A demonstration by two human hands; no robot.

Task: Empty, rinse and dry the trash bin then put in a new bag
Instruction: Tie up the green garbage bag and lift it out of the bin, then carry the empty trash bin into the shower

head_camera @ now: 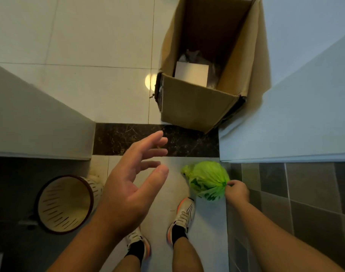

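Two hands in view, doing different jobs. Right hand pinches the gathered neck of a green trash bag, full and bunched into a ball, hanging low beside the right shoe; gripping at the neck likely keeps the contents closed in while carrying. Left hand is raised in mid-air, fingers spread and relaxed, grasping nothing, probably for balance or reaching forward. Slotted cream trash bin stands at lower left on the dark floor, well apart from the bag, liner out, inside apparently bare. Tall open cardboard box stands ahead past the dark marble threshold, with white card and clear plastic at its bottom. Judgement: emptying step in hand; box is the likely drop point. Rinse, dry, new bag not yet done.
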